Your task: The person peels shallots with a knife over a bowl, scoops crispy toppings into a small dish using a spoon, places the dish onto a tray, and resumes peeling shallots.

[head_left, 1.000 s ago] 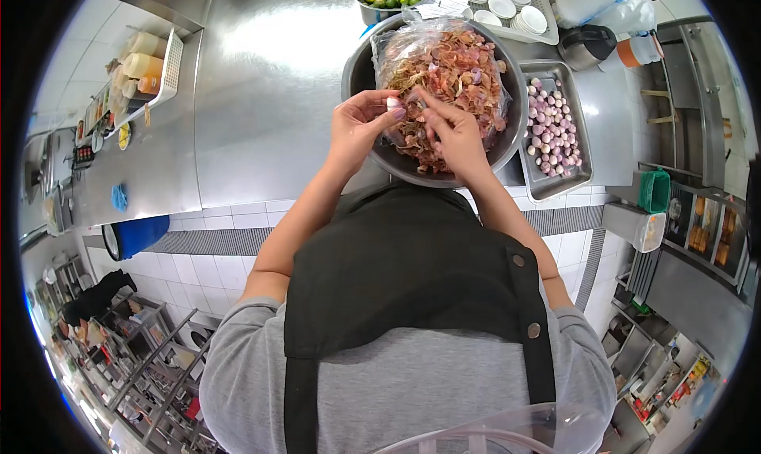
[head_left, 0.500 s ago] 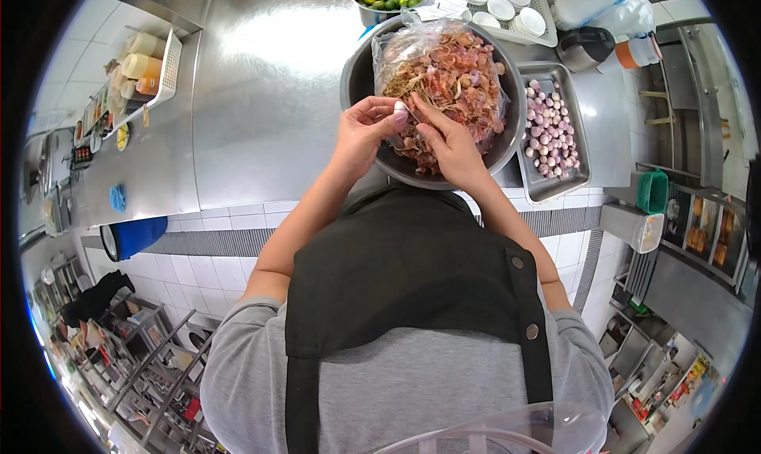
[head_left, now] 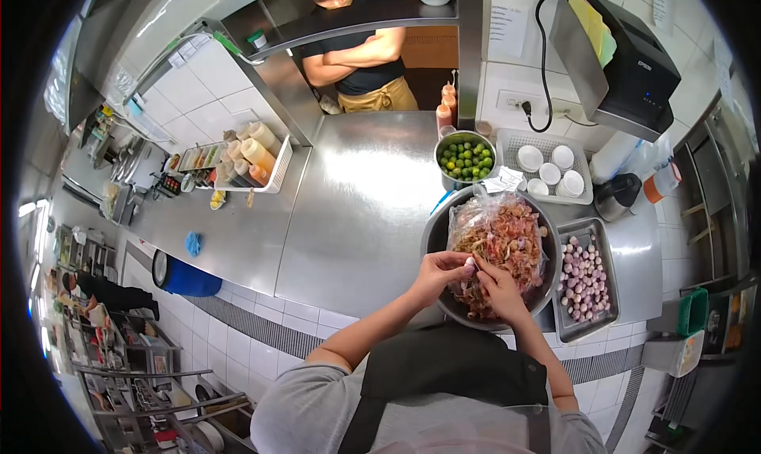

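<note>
Head view, now tilting higher: one person [head_left: 366, 62] is showing, arms folded, beyond the counter [head_left: 341, 244].
Left hand [head_left: 438, 278] is pinching one bulb [head_left: 470, 261] over one bowl [head_left: 433, 240]; right hand [head_left: 503, 291] is curling its fingers close by, their hold unclear. Both are hiding some peels [head_left: 511, 228]; one tray [head_left: 567, 328] of bulbs [head_left: 585, 276] is lying alongside.

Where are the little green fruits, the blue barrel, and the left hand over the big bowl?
Green fruits [head_left: 465, 160]: head view, middle of the pile.
Blue barrel [head_left: 190, 276]: head view, its side.
Left hand [head_left: 438, 276]: head view, back of the hand.
</note>
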A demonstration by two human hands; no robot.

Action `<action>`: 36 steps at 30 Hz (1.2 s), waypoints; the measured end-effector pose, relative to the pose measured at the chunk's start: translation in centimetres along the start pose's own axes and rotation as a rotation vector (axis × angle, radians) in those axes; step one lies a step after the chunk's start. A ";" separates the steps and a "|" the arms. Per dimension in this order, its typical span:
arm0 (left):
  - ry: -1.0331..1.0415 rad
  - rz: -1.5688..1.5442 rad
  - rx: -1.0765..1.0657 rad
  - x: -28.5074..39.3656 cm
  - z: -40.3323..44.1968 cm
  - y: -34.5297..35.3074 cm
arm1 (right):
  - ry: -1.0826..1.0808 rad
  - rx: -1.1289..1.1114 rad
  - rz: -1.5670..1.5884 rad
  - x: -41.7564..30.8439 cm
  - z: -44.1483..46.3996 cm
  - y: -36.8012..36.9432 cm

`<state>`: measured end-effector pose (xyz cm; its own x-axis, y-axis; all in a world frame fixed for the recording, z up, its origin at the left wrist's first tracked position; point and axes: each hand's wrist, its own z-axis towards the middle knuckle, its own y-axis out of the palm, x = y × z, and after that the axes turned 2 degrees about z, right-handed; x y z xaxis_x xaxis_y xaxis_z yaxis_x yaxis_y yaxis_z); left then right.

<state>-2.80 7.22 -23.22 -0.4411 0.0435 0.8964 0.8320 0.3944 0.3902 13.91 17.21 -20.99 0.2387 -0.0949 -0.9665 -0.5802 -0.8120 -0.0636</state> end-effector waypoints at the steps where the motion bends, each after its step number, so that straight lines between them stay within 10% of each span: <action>1: -0.004 0.010 -0.012 -0.1 0.0 -0.1 | 0.001 -0.017 0.069 0.4 0.3 -0.2; 10: 0.088 -0.167 -0.054 -1.3 -0.1 1.2 | 0.277 0.138 0.609 -0.4 -0.6 0.4; 17: -0.030 0.054 0.090 -1.0 0.1 0.4 | -0.135 0.073 0.107 0.0 -0.6 0.9; 25: -0.051 -0.115 0.066 -0.3 0.3 1.0 | -0.047 0.042 0.197 -0.5 -0.4 0.1; 36: 0.328 0.013 0.087 -2.3 0.6 1.7 | 0.208 0.214 0.864 -1.0 -0.5 1.6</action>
<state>-0.57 8.33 -24.74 -0.2871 -0.2431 0.9265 0.7985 0.4735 0.3717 13.10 15.72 -19.98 -0.2226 -0.7386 -0.6363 -0.7491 -0.2881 0.5965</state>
